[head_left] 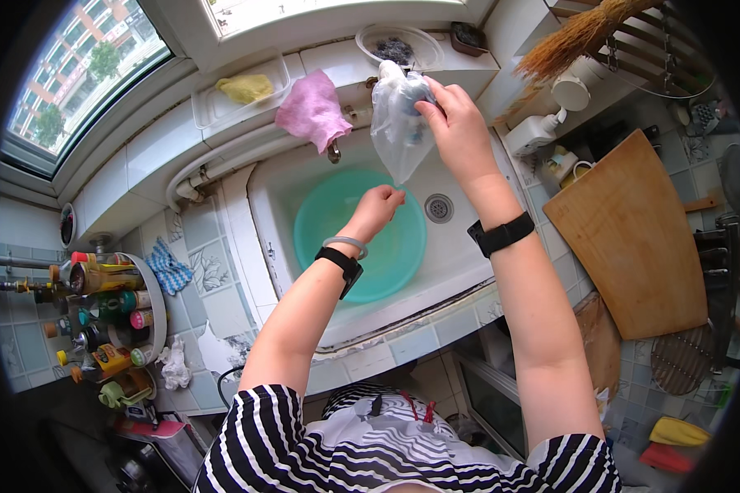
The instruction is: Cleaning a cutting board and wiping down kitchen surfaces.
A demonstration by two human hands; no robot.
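Note:
My right hand (459, 126) grips the upper part of a clear plastic bag (401, 145) above the white sink (462, 252). Something bluish shows through the film near my fingers, too blurred to name. The bag narrows to a point at the bottom, where the closed fingers of my left hand (379, 208) pinch its tip. Below my left hand sits a green plastic basin (370, 271) in the sink, left of the drain strainer (439, 208). A pink cloth (314, 111) drapes over the faucet (333, 153), just left of the bag.
On the tiled ledge stand a clear tray with a yellow cloth (245, 89) and a round plastic container (431, 52). Bottles in a rack (157, 308) are at left. At right are a soap pump bottle (533, 132), a wooden cutting board (635, 240) and a hanging straw broom (579, 40).

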